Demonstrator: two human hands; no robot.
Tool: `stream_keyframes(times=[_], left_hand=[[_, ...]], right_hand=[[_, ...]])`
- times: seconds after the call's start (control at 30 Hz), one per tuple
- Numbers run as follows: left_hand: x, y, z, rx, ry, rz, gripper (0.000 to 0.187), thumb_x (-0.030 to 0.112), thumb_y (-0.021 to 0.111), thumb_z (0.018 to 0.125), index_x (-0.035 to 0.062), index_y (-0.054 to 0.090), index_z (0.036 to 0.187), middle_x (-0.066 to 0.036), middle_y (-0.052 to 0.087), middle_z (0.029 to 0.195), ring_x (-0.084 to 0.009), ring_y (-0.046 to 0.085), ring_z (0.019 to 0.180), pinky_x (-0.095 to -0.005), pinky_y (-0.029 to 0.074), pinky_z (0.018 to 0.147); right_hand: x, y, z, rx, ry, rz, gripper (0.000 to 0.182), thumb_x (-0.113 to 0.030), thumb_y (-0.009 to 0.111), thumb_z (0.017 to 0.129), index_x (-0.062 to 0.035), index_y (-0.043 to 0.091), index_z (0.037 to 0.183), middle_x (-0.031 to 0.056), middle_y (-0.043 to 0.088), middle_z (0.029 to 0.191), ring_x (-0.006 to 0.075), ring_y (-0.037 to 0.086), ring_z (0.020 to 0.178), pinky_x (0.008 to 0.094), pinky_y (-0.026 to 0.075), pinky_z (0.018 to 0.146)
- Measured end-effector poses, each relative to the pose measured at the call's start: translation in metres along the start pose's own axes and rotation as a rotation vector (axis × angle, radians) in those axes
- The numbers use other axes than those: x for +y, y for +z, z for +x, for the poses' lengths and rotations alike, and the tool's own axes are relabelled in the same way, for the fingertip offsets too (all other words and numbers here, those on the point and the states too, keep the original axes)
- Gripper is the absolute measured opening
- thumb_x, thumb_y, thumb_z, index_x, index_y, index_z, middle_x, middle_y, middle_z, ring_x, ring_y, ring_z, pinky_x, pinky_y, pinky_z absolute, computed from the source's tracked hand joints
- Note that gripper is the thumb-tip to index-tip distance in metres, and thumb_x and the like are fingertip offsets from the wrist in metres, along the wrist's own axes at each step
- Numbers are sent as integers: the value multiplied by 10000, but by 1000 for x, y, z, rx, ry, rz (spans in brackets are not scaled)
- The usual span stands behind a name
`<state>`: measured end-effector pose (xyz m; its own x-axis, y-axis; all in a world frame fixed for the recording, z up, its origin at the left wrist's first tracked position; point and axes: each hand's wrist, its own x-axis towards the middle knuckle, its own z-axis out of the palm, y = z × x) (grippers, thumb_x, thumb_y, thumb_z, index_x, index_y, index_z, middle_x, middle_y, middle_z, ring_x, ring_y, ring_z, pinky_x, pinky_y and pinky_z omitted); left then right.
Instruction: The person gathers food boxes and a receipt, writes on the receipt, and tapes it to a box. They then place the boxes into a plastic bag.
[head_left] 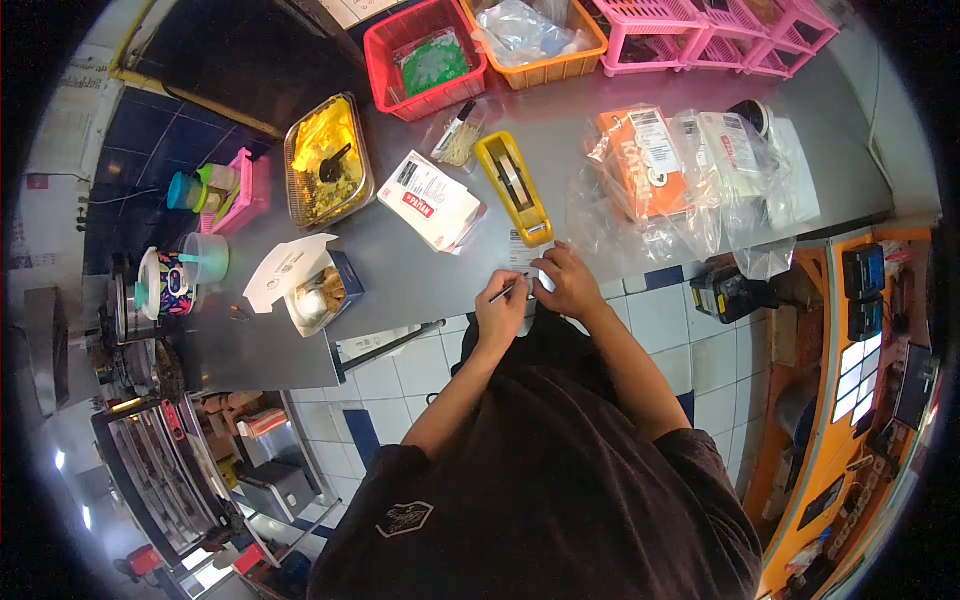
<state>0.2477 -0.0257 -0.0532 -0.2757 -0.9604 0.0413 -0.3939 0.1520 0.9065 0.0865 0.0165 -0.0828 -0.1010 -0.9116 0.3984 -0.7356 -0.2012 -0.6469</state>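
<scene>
— At the near edge of the grey metal bench [420,270], what sits around the hands?

— Just behind them stands a yellow plastic tape dispenser [513,186], long and glossy, its front end touching the small white paper slip [524,252] that lies at the bench edge. To the left of that lies a flat white packet with red lettering [430,200], and farther left an open white cardboard food box [305,283] with its lid folded back.

— And the hands themselves?

— The left hand [500,312] is closed around a thin dark pen [503,293], tip pointing toward the slip. The right hand [567,282] lies on the slip with its fingers curled, pressing it flat.

— Anything crowding the right side?

— A heap of crinkled clear plastic bags [700,190] spreads there, one wrapping an orange parcel with a printed label [645,160]. It lies near the right hand but apart from it.

— The back of the bench?

— A rectangular foil tray of yellow food [326,160], shiny and ribbed at the rim, a red slotted plastic basket [425,58], an orange one [545,45], and pink lattice baskets [710,30] in a row.
</scene>
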Motion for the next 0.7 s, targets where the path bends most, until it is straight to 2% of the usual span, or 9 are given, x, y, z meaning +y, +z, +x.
stream_keyframes(times=[0.07,0.17,0.23,0.33,0.43,0.53,0.57,0.63,0.7], left_hand=[[0,1,2,-27,0,-3,131,123,636,928,-3,596,922,-78,647,717,-110,586,618,-279,474,570],[4,2,6,94,-122,-46,145,132,646,923,-1,598,893,-72,644,716,-106,580,614,-276,471,564],[9,-1,8,-112,9,-48,123,109,630,904,7,593,846,-103,661,705,-155,641,620,-319,488,569],[17,-14,16,-148,-132,107,145,149,644,888,19,591,849,-126,663,700,-223,661,619,-356,497,575],[10,-18,28,-218,17,236,187,201,653,875,26,594,843,-150,665,706,-305,664,633,-403,504,591],[14,-20,39,-299,11,230,209,233,654,876,29,611,857,-165,667,719,-354,660,658,-439,502,609],[16,-22,42,-293,9,226,209,233,654,876,29,611,857,-165,667,719,-354,660,658,-439,502,609],[23,-30,52,-417,26,274,268,281,666,895,17,630,865,-124,634,640,-226,607,538,-364,454,523],[34,-35,66,-332,20,202,324,329,649,912,16,631,833,-101,620,611,-206,598,526,-359,449,516]], right_hand=[[0,1,0,-6,3,-2,346,-145,738,707,-56,659,1032,148,606,986,365,612,990,484,454,1028],[-1,0,1,-20,46,11,361,-148,733,716,-53,648,1054,165,609,1010,393,601,1018,484,458,1014],[-3,-2,1,-25,54,12,393,-151,729,724,-51,627,1090,182,610,1031,420,584,1058,482,460,1006],[-5,-1,1,-30,89,-6,422,-150,725,727,-52,602,1119,193,607,1042,422,570,1096,481,458,1007],[-4,0,1,-51,108,1,444,-151,724,730,-57,581,1139,190,606,1062,426,560,1118,486,449,1015],[-6,-2,2,-48,90,-5,441,-153,725,731,-58,574,1134,185,604,1077,433,550,1129,486,441,1022],[-7,-3,3,-52,84,-6,441,-153,725,731,-58,574,1134,185,604,1077,433,550,1129,486,441,1022],[-10,-4,3,-77,127,9,437,-149,729,729,-55,571,1125,181,602,1087,436,542,1138,481,435,1028],[-13,-4,5,-68,120,-12,436,-143,731,727,-52,570,1122,185,599,1079,432,545,1124,481,441,1013]])
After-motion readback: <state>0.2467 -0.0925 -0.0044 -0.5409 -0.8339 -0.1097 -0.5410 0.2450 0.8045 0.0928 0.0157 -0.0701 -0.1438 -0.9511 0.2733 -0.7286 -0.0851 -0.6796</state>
